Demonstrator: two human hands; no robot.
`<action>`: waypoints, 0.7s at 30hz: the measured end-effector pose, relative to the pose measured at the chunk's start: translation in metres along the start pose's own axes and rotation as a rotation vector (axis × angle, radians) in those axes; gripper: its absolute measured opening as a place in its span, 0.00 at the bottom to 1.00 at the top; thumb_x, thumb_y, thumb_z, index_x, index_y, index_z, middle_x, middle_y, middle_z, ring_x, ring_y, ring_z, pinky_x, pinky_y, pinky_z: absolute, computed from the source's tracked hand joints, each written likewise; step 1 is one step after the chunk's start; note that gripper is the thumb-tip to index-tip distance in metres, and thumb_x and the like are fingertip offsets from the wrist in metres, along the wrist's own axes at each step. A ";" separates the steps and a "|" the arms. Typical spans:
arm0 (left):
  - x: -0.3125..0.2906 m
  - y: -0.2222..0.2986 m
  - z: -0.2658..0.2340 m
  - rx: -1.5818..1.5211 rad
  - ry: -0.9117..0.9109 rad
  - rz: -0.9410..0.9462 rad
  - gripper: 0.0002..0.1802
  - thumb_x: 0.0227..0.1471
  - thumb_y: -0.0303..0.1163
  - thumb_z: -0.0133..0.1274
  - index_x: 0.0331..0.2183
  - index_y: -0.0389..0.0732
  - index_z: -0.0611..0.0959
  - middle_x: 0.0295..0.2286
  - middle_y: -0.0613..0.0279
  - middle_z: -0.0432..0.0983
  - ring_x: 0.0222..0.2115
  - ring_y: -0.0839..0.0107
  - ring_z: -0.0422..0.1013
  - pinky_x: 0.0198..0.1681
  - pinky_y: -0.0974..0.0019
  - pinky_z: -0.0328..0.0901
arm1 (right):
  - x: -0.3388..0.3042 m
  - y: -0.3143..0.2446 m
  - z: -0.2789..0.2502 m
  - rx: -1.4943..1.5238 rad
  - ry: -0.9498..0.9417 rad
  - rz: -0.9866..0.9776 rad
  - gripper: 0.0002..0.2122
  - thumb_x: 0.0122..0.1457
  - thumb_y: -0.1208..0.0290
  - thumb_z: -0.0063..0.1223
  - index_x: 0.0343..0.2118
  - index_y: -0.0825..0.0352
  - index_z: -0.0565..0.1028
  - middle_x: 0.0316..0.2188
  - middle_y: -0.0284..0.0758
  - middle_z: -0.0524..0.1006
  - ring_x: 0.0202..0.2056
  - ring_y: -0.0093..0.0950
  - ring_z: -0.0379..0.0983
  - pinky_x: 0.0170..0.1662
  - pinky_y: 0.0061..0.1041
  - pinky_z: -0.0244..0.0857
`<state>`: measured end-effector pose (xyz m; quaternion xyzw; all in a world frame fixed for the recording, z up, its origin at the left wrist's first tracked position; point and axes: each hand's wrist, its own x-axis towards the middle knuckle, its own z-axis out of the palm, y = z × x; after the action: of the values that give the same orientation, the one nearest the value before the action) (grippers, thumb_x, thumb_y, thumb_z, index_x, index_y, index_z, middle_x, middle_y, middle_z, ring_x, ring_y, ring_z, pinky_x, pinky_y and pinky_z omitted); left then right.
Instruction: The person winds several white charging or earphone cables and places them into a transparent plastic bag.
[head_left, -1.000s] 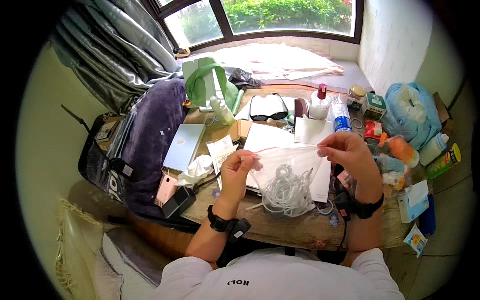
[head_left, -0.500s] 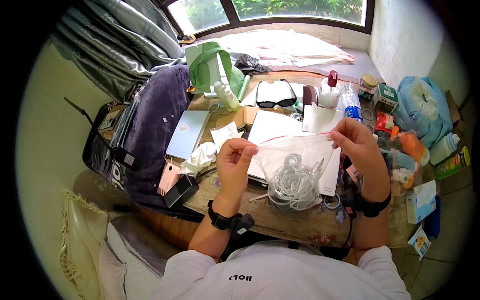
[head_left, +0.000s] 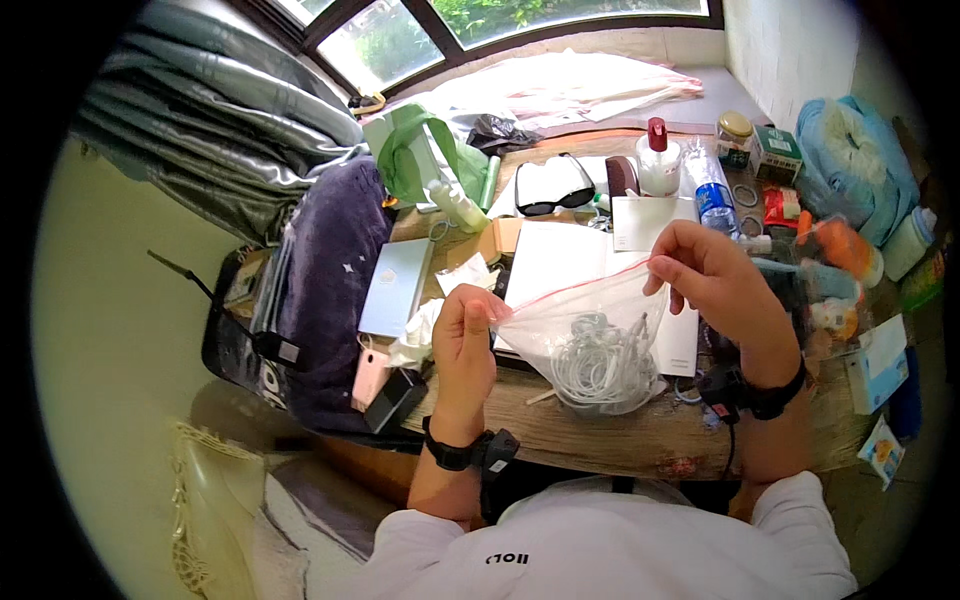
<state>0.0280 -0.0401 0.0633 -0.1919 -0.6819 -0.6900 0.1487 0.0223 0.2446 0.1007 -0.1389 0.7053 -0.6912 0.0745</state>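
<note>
A clear zip bag [head_left: 560,318] with a red strip along its top hangs over the near part of the table. Coiled white cables [head_left: 603,368] fill its bottom. My left hand [head_left: 465,345] pinches the left end of the strip, thumb up against the curled fingers. At the other end, my right hand [head_left: 712,290] grips the top corner between thumb and fingers. The strip slants upward from left to right. Whether the seal is closed cannot be made out. Behind the bag lie white sheets or a flat white box [head_left: 555,250].
Dark sunglasses [head_left: 556,187], a pump bottle [head_left: 658,165] and a water bottle [head_left: 712,195] stand at the back. To the left are a light blue box [head_left: 395,285], crumpled tissue [head_left: 415,338] and a black device [head_left: 396,400]. A tissue pack [head_left: 880,370] sits at the right edge.
The view has tilted and shifted. The bag's red strip, nearly level before, now slopes up to the right. Both hands keep their hold on its ends.
</note>
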 end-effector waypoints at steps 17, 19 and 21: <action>-0.001 0.008 -0.021 -0.150 0.155 0.020 0.10 0.52 0.25 0.57 0.36 0.38 0.73 0.27 0.61 0.77 0.31 0.73 0.74 0.39 0.69 0.69 | 0.001 0.005 -0.010 -0.001 -0.036 -0.068 0.04 0.53 0.79 0.58 0.32 0.71 0.76 0.24 0.28 0.75 0.27 0.14 0.69 0.31 0.13 0.65; -0.001 0.011 -0.021 -0.139 0.142 0.032 0.10 0.53 0.27 0.57 0.36 0.38 0.73 0.28 0.61 0.77 0.31 0.72 0.74 0.40 0.68 0.70 | -0.002 0.004 -0.012 -0.007 -0.024 -0.078 0.04 0.53 0.79 0.58 0.32 0.71 0.76 0.24 0.28 0.75 0.27 0.13 0.69 0.32 0.13 0.64; -0.002 0.018 -0.019 0.029 0.134 0.065 0.12 0.52 0.28 0.58 0.38 0.39 0.74 0.33 0.59 0.77 0.36 0.70 0.74 0.46 0.65 0.68 | -0.003 -0.001 -0.011 -0.015 -0.025 -0.093 0.04 0.53 0.80 0.59 0.32 0.71 0.77 0.24 0.28 0.75 0.27 0.13 0.69 0.32 0.13 0.64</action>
<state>0.0370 -0.0593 0.0786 -0.1653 -0.6739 -0.6860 0.2191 0.0218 0.2563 0.1014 -0.1808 0.7021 -0.6869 0.0499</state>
